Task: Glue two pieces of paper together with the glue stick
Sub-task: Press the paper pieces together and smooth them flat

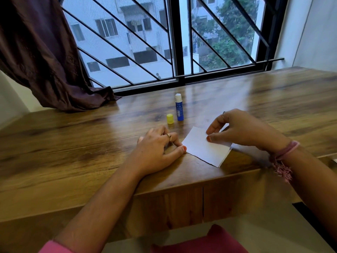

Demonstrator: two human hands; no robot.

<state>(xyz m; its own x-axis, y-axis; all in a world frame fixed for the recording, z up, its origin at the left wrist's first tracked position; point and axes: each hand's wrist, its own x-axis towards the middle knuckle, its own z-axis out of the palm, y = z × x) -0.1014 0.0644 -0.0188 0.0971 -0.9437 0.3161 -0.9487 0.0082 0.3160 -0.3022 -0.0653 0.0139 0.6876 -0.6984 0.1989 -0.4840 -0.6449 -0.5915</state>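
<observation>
Stack of white rectangular paper sheets (206,148) under right hand (242,128) fingertips, left hand (156,148) thumb at its corner, pinch or press unclear for both; uncapped blue glue stick (179,108) beyond left hand

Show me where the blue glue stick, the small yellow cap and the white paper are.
blue glue stick (180,112): head view, on its blue barrel.
small yellow cap (169,119): head view, on its side wall.
white paper (204,150): head view, on its bare middle.
</observation>
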